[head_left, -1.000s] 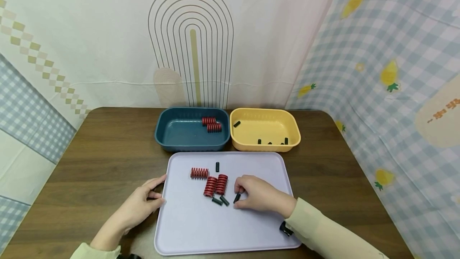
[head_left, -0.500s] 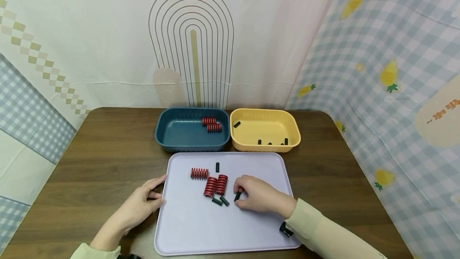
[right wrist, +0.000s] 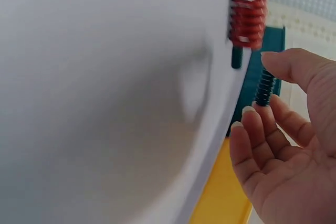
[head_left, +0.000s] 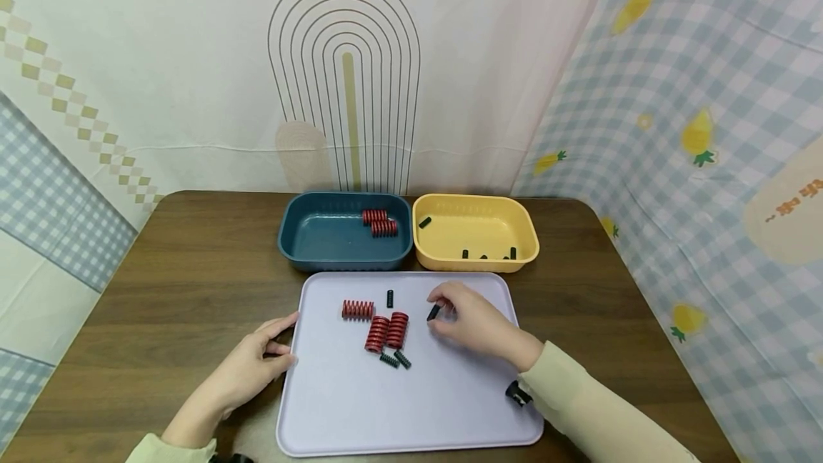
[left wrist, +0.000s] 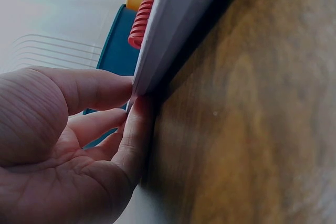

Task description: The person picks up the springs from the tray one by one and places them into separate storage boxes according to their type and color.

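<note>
Thumb and fingers of my right hand [head_left: 476, 321] pinch a small dark green spring [head_left: 434, 312], held over the right part of the lilac tray [head_left: 360, 406]. The right wrist view shows that spring [right wrist: 265, 88] between thumb and fingertips. My left hand [head_left: 251, 363] grips the tray's left rim, thumb on one side and fingers on the other in the left wrist view. Lying on the tray are three thick red springs, one lying crosswise [head_left: 357, 310] and a pair side by side [head_left: 396, 331]. Three small dark springs lie there too, one behind [head_left: 389, 299] and two in front [head_left: 388, 360].
Behind the tray stand a blue bin [head_left: 321, 241] with two red springs [head_left: 383, 228] and, right beside it, a yellow bin [head_left: 450, 234] with several small dark springs [head_left: 425, 222]. All stand on a brown wooden table [head_left: 193, 256], with patterned cloth [head_left: 482, 56] hanging behind.
My right hand has taken hold of the small dark spring and lifted it off the tray, moving away from me towards the bins. The left hand stays at the rim.
</note>
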Demonstrator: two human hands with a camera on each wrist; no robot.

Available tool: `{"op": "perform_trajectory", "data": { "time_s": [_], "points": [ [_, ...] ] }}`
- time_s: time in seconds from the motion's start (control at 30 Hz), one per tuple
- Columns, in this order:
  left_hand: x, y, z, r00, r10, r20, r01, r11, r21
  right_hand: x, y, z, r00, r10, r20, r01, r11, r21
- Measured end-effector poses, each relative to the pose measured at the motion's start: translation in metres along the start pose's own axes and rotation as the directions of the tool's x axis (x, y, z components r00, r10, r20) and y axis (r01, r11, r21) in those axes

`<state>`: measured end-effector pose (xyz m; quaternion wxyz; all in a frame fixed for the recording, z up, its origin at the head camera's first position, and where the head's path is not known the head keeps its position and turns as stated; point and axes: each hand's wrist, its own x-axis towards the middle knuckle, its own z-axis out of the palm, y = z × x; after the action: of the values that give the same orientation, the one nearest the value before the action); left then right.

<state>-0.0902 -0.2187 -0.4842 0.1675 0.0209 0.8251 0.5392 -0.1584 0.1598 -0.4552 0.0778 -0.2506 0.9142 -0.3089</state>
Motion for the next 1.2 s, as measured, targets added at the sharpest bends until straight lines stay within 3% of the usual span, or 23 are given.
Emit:
{"op": "perform_trajectory", "data": {
  "time_s": [0.2,0.47,0.63,0.8,0.93,1.2],
  "points": [
    [0.0,0.0,0.0,1.0,-0.002,-0.001,0.002,1.0,0.001,0.009,0.012,-0.018,0.989,0.027,-0.143,-0.018,0.998,0.061],
    [0.0,0.0,0.0,1.0,0.003,-0.004,-0.003,1.0,0.005,0.016,0.031,-0.038,0.948,0.108,-0.299,-0.082,0.992,0.1],
    [-0.001,0.0,0.0,1.0,0.012,-0.004,-0.012,1.0,0.001,0.016,0.044,-0.046,0.908,0.173,-0.381,-0.135,0.983,0.125],
    [-0.001,0.001,0.0,1.0,0.023,-0.005,-0.023,1.0,0.003,0.018,0.056,-0.05,0.858,0.189,-0.477,-0.152,0.982,0.116],
    [-0.001,0.001,0.0,1.0,0.005,-0.006,-0.005,1.0,-0.008,0.018,0.063,-0.051,0.84,0.203,-0.503,-0.172,0.979,0.107],
    [-0.001,0.0,0.0,1.0,0.021,-0.003,-0.021,1.0,-0.007,0.018,0.066,-0.052,0.833,0.206,-0.513,-0.197,0.978,0.073]
  ]
}}
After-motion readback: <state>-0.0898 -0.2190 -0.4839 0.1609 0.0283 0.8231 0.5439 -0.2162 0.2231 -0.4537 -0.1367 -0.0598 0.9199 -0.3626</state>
